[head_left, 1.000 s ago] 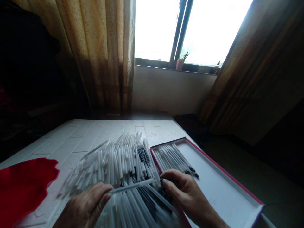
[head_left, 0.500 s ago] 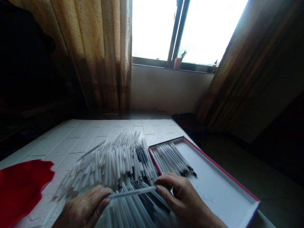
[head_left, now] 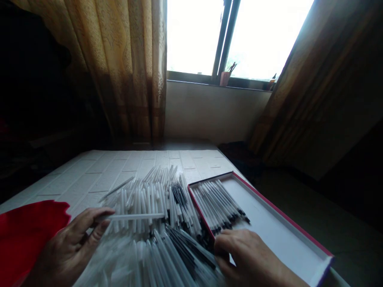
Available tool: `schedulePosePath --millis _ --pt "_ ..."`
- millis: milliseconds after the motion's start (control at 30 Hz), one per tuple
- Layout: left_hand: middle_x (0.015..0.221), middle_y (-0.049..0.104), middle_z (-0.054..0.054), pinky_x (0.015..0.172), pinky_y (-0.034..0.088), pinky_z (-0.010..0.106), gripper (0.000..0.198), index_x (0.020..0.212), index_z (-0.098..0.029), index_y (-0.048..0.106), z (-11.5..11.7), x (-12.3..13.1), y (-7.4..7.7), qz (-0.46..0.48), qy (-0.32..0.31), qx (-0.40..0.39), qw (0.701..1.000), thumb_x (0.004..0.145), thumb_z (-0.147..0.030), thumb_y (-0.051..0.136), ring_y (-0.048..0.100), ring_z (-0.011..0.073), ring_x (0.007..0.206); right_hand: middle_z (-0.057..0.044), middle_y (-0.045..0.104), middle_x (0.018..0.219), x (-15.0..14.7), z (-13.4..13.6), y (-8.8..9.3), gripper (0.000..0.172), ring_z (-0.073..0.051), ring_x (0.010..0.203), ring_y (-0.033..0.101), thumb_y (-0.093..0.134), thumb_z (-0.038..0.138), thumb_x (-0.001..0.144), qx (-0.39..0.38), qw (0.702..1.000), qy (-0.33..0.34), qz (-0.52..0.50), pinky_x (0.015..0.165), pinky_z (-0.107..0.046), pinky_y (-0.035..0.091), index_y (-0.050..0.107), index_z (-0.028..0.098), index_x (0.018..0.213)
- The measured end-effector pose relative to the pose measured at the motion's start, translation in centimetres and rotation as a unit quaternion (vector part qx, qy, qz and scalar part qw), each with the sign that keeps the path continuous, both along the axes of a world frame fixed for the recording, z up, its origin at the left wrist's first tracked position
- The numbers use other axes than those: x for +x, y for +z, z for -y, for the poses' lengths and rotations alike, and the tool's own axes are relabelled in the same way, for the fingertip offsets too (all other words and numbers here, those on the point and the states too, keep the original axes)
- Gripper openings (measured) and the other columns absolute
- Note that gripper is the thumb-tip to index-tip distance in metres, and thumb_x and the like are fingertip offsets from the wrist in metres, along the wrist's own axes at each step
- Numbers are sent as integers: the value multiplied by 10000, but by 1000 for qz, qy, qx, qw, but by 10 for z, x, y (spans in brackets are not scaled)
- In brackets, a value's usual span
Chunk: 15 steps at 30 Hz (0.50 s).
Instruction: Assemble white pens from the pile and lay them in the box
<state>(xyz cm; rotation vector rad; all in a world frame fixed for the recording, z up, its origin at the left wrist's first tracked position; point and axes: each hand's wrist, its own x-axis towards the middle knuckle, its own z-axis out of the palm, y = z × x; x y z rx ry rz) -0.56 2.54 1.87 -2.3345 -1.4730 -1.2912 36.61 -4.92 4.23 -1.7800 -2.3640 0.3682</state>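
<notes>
My left hand [head_left: 74,243] pinches one end of a translucent pen barrel [head_left: 134,217], which points right above the pile. Below it spreads a heap of similar clear and whitish pen barrels [head_left: 146,199]. Dark, thin pen refills [head_left: 179,195] lie among them, with more dark sticks nearer me. At the near left corner of a shallow red-edged tray [head_left: 281,243], my right hand [head_left: 248,251] is closed with curled fingers; whatever is in them is hidden. Inside the tray, a row of pens with black ends [head_left: 220,203] lies side by side along the left wall.
A red scallop-edged dish or basin [head_left: 32,235] sits at the table's left. The table [head_left: 110,163] has a white brick-patterned cover. Behind it are curtains [head_left: 134,71] and a window, with a pink cup of sticks [head_left: 224,79] on the sill.
The pen barrel was held between both hands; my left hand has carried it left and up, off the right hand. My right hand has shifted slightly right and down, fingers more curled.
</notes>
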Motion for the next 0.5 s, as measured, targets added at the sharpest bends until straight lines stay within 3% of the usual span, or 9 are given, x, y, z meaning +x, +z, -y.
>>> schedulePosePath --millis 133,300,433,500 --pt "876 751 -102 601 549 120 528 962 -268 727 0 1 -4 40 30 -23 998 918 -760 542 759 112 709 -29 777 739 0 5 -4 131 -194 643 702 632 103 707 -22 997 11 69 568 -275 365 698 212 681" --pt "880 756 -113 707 572 126 458 968 -303 729 9 15 -9 36 -27 -28 999 915 -736 587 779 116 764 -48 790 731 0 8 -5 98 -228 632 728 674 168 760 -16 994 33 103 534 -299 334 726 211 689" --pt "910 771 -79 769 603 143 391 1008 -340 711 14 21 -19 40 -91 -44 994 950 -702 573 791 138 798 -57 780 761 -5 6 1 168 -207 650 725 639 245 877 22 999 14 26 558 -287 376 730 207 741" --pt "933 775 -44 768 617 157 366 1042 -328 702 15 20 -25 24 -120 -42 992 980 -659 560 795 153 812 -63 780 837 -9 3 1 159 -189 674 716 613 264 910 38 998 13 -49 582 -271 412 753 206 862"
